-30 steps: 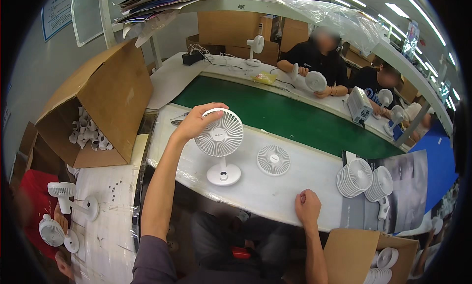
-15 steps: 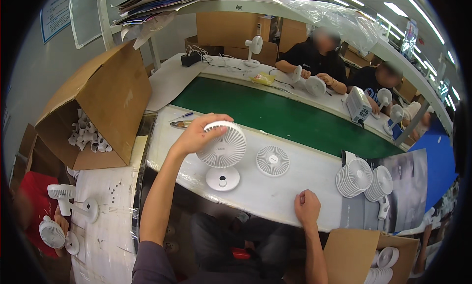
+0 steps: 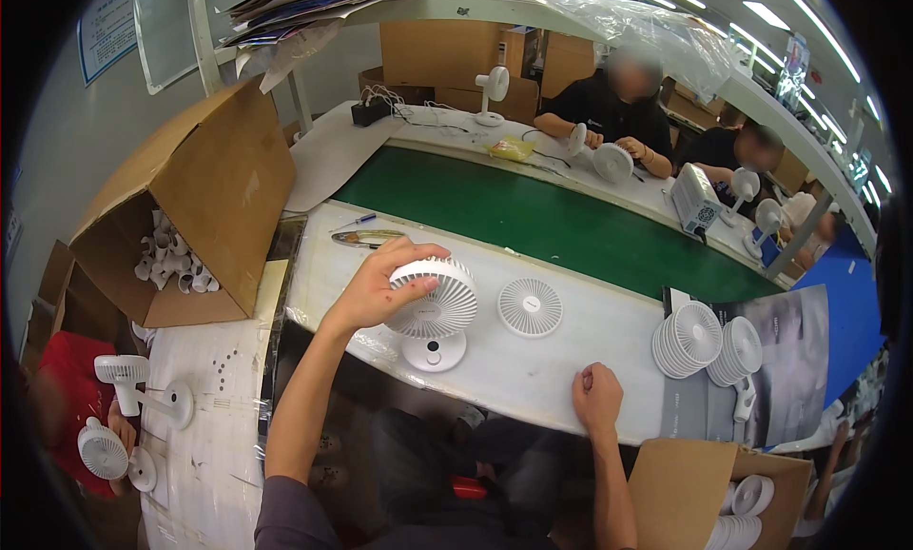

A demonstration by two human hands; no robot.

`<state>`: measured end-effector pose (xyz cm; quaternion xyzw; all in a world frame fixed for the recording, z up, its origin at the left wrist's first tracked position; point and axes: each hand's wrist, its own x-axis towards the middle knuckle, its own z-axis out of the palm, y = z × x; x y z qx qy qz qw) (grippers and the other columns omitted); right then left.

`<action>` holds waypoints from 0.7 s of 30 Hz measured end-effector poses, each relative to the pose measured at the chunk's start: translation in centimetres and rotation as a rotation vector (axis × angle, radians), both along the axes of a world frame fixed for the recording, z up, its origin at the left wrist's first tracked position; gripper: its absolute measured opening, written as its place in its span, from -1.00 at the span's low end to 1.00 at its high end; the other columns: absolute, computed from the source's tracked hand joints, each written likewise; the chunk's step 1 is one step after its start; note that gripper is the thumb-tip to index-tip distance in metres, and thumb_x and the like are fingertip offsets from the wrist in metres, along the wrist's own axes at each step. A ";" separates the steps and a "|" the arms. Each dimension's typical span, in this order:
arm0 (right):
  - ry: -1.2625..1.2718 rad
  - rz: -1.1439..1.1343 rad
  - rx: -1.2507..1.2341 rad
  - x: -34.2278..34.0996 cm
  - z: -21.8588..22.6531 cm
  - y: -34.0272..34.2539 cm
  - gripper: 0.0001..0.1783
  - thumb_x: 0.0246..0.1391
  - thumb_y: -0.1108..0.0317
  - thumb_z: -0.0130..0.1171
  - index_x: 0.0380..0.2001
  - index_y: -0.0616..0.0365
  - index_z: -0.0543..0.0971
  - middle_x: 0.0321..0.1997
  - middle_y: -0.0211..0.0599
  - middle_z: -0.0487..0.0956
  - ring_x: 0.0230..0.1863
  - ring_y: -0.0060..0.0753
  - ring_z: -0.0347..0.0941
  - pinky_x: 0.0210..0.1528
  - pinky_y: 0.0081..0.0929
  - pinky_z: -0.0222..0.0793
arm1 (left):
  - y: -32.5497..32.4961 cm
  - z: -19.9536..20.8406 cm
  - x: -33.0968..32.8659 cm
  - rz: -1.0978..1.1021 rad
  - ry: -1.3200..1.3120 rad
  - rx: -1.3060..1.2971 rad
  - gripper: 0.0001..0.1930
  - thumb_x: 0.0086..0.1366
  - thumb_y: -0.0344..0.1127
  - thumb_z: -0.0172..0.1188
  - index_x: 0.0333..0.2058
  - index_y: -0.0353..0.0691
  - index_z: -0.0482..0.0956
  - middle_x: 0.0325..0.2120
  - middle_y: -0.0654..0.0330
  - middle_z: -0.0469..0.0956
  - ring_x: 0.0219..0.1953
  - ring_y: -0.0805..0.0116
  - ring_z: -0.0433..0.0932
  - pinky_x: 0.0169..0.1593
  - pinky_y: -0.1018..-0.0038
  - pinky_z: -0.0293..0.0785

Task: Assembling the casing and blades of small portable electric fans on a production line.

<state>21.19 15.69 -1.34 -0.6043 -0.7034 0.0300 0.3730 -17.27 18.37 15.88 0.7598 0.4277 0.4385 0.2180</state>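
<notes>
Gripping the tilted head of a small white desk fan (image 3: pixel 433 307), the left hand (image 3: pixel 376 293) holds it on the white surface (image 3: pixel 533 369), beside a loose fan grille (image 3: pixel 530 306). The right hand (image 3: pixel 596 398) rests fisted near the surface's front edge. Behind runs a green conveyor belt (image 3: pixel 552 226); a cardboard box (image 3: pixel 190 207) stands left

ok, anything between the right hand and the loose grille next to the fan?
Nothing visible. The right hand rests closed near the bench edge; the grille lies flat up and to its left, with bare bench between. The left hand grips the fan beside the grille, off that line.
</notes>
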 end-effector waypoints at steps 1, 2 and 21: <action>0.001 0.001 0.004 0.0 0.1 -0.2 -0.90 -0.04 0.48 0.23 -0.49 0.16 0.48 -0.62 -0.36 0.37 -0.58 -0.29 0.27 -0.45 -0.38 0.27 | -0.3 0.1 0.1 -0.004 0.006 0.023 -0.62 0.20 -0.25 0.35 0.01 -0.13 0.65 -0.34 0.22 0.50 -0.22 0.34 0.41 -0.11 0.48 0.36; 0.003 0.003 0.009 0.0 0.3 -0.4 -0.90 -0.04 0.49 0.22 -0.50 0.17 0.48 -0.62 -0.35 0.37 -0.58 -0.30 0.26 -0.45 -0.38 0.27 | -0.6 0.3 0.2 -0.009 0.012 0.047 -0.61 0.20 -0.24 0.37 0.01 -0.13 0.65 -0.37 0.24 0.50 -0.24 0.35 0.40 -0.12 0.47 0.34; 0.955 0.534 -0.427 -4.4 12.1 -8.0 -0.71 0.17 0.37 0.00 -0.08 0.28 0.47 -0.28 -0.25 0.52 -0.30 -0.41 0.40 -0.18 -0.43 0.36 | -8.0 5.5 8.7 -0.083 -0.209 -0.275 -0.64 0.25 -0.30 0.33 -0.01 -0.31 0.61 -0.29 0.10 0.66 -0.40 0.42 0.58 -0.32 0.56 0.53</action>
